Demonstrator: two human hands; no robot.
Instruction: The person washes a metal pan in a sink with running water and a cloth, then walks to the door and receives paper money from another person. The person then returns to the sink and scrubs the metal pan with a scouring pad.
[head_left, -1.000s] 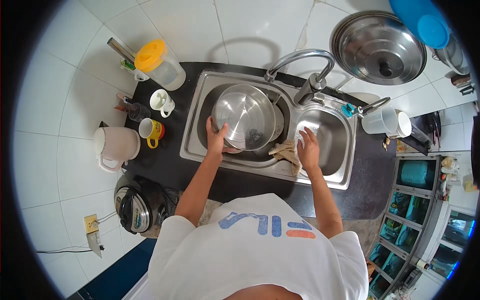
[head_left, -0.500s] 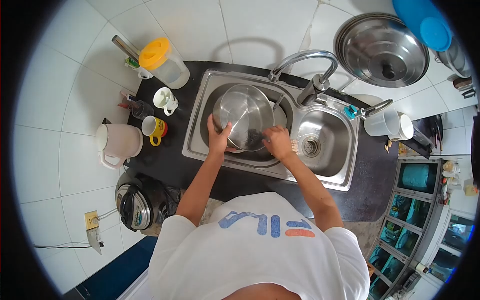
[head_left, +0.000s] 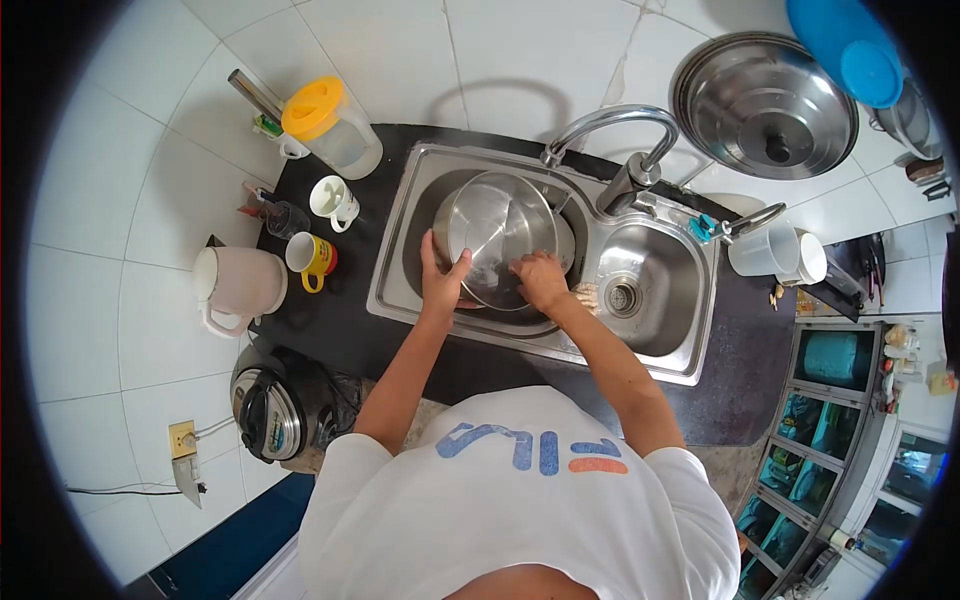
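A round stainless-steel pot (head_left: 500,225) is tilted within the large sink basin (head_left: 400,270), its shiny surface facing up. My left hand (head_left: 441,284) grips its near left side, thumb over the rim and fingers along the outside. My right hand (head_left: 541,282) presses against the pot's lower right part with its fingers curled. A dark scouring pad is bunched under those fingers, mostly hidden now. Behind the pot, part of another pale round item (head_left: 565,245) shows in the basin.
A curved faucet (head_left: 625,185) stands behind the sink, with a smaller basin (head_left: 650,285) on the right. Left on the counter are a yellow-lidded pitcher (head_left: 335,130), a white mug (head_left: 333,203), a yellow-red mug (head_left: 312,260) and a kettle (head_left: 240,285). A large lid (head_left: 770,110) hangs on the wall.
My right hand has moved left and slightly inward over the pot, covering the dark scouring pad that showed before. The pot has shifted slightly right; my left hand keeps its hold.
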